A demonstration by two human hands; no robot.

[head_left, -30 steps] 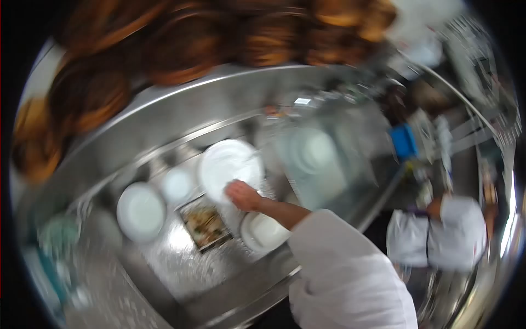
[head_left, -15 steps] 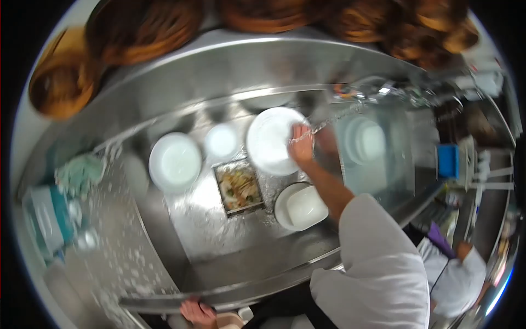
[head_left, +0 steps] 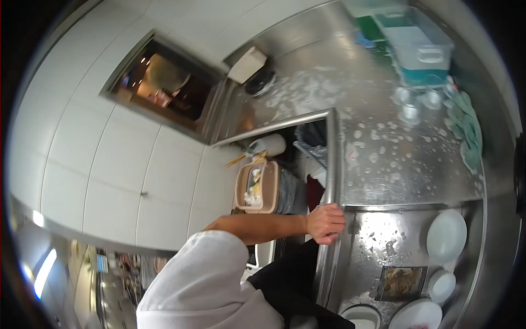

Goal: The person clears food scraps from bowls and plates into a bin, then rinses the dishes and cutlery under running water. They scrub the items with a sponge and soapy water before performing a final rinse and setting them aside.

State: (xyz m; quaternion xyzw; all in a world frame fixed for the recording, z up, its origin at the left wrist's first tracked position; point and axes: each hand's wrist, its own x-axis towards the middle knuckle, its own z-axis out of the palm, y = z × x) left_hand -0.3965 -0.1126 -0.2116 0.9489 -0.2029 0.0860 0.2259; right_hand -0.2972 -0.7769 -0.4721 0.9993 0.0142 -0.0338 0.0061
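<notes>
My left hand (head_left: 326, 222) is closed over the front edge of the steel counter (head_left: 333, 164), at the corner where the sink (head_left: 383, 241) begins. My white sleeve (head_left: 203, 279) runs down from it to the bottom of the view. My right hand is out of view. Inside the wet sink lie a white plate (head_left: 446, 236), a small white bowl (head_left: 441, 285), another white plate (head_left: 416, 315), a white dish (head_left: 361, 317) and a metal tray of food scraps (head_left: 402, 282).
The counter top (head_left: 383, 126) is wet and soapy, with a teal container (head_left: 416, 38) and green cloths (head_left: 466, 131) at its far end. A beige waste bin (head_left: 256, 186) stands under the counter. A white tiled wall with a hatch (head_left: 164, 88) is on the left.
The view has swung away from the sink toward the counter's front edge and the wall. My right hand, which was on a white plate under running water, has left the view.
</notes>
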